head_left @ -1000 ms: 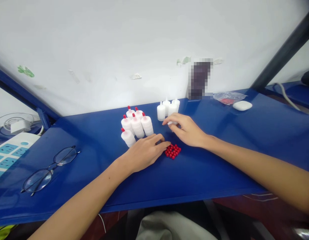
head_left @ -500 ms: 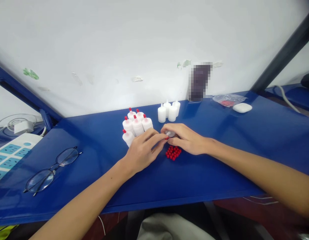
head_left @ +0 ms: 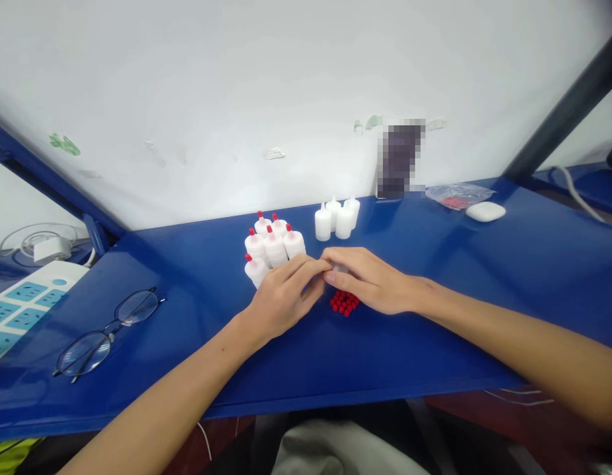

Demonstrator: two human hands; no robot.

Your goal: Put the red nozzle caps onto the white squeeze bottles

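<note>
Six white plastic squeeze bottles with red tips [head_left: 274,247] are standing upright in a tight cluster on the glossy blue tabletop [head_left: 385,356], just beyond the left hand [head_left: 288,293]. That hand's thumb and fingers are drawing together at the fingertips of the right hand [head_left: 368,280]; what lies between them is hiding from view, so I cannot tell whether they are clamping on anything. The right hand is curling its fingers round another white plastic bottle [head_left: 340,268], mostly covered, and is gripping it between thumb and fingers above the table's middle. Small round red plastic caps [head_left: 344,303] are lying bunched on the tabletop, just on the near side of the right thumb. Four white plastic bottles with bare pointed nozzles [head_left: 334,221] are standing near the wall. Farther right, a dark upright panel [head_left: 399,158] is leaning there, pixelation obscuring any writing, and a clear plastic bag with red pieces [head_left: 459,196] is lying beside a smooth white rounded object [head_left: 486,212]. On the left, thin dark-framed eyeglasses [head_left: 111,337] are resting near a white power strip with light-blue sockets [head_left: 35,305], whose markings are showing too small to read.
</note>
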